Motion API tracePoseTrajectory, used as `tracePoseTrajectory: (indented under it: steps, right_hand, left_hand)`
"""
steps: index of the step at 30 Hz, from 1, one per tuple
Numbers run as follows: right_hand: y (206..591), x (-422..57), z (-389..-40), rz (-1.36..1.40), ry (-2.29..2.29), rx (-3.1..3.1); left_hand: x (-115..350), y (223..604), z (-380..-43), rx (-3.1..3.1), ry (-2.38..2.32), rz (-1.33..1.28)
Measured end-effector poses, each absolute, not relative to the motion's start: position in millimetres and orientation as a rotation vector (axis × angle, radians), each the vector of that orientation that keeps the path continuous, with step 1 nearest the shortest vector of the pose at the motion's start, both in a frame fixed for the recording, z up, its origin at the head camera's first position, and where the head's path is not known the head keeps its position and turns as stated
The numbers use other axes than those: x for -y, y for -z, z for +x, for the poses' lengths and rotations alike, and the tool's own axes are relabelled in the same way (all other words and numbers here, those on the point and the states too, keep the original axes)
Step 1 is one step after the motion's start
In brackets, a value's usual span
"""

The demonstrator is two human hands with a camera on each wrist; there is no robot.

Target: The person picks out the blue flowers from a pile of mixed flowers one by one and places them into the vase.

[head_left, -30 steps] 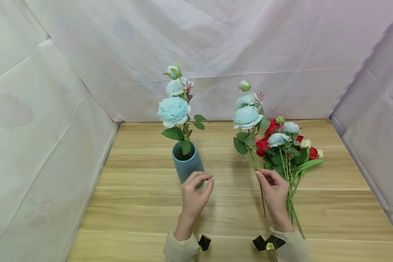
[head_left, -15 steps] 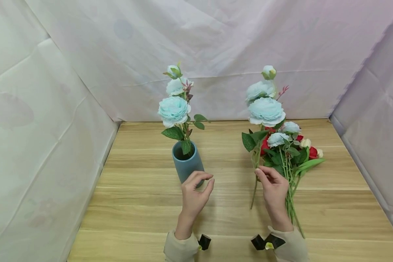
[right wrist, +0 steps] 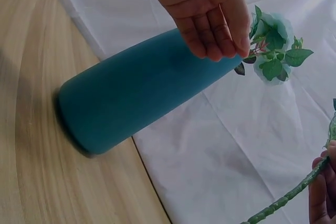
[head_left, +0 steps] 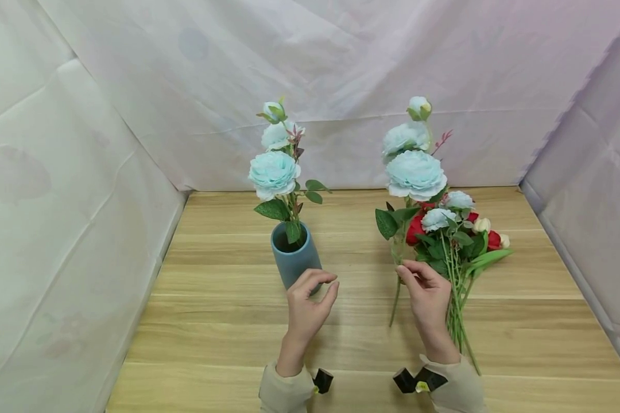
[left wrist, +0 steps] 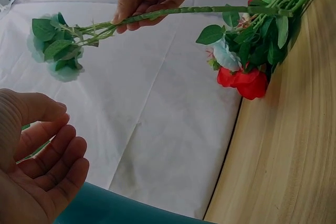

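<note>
My right hand [head_left: 430,292] pinches the green stem [head_left: 395,307] of a light blue flower spray [head_left: 415,174] between thumb and fingers. Its blooms point up, and the stem's lower end hangs over the tabletop. A blue vase [head_left: 298,261] stands upright to the left, holding a similar light blue flower spray [head_left: 274,174]. My left hand [head_left: 310,301] is in front of the vase, fingers loosely bent, with a gap between thumb and fingertips and nothing held. In the right wrist view, the left hand [right wrist: 210,14] overlaps the upper part of the vase [right wrist: 136,87].
A pile of flowers with red, pale blue and cream heads [head_left: 457,229] lies on the wooden table [head_left: 222,321] at the right, stems toward the front. White cloth [head_left: 341,69] hangs behind the table and along both sides.
The flower spray in my right hand has turned and its blooms have risen, then shifted slightly left with the hand. The left hand and the vase have stayed put.
</note>
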State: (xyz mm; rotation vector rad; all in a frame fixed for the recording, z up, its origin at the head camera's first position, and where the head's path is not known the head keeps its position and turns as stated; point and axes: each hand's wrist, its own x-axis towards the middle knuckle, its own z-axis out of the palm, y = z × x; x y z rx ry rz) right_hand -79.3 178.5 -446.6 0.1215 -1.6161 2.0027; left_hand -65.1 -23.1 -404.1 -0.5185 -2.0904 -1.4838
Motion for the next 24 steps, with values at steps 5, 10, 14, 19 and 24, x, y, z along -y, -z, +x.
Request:
tracePoseTrajectory:
  steps: [5, 10, 14, 19, 24]
  right_hand:
    - [441, -174, -78, 0.137, -2.019, 1.616]
    - [438, -169, -78, 0.154, -2.030, 1.615]
    - [437, -167, -77, 0.170, -2.007, 1.648]
    - [435, -164, -76, 0.185, -1.952, 1.687]
    - [434, -160, -76, 0.203, -1.944, 1.680]
  left_hand:
    - [22, 404, -66, 2.081, 1.492, -0.528]
    - [22, 405, -65, 2.086, 1.494, -0.535]
    - [21, 405, -65, 2.091, 1.498, -0.536]
    - [21, 405, -64, 2.089, 1.485, -0.541]
    - [20, 404, -64, 2.096, 1.485, -0.540]
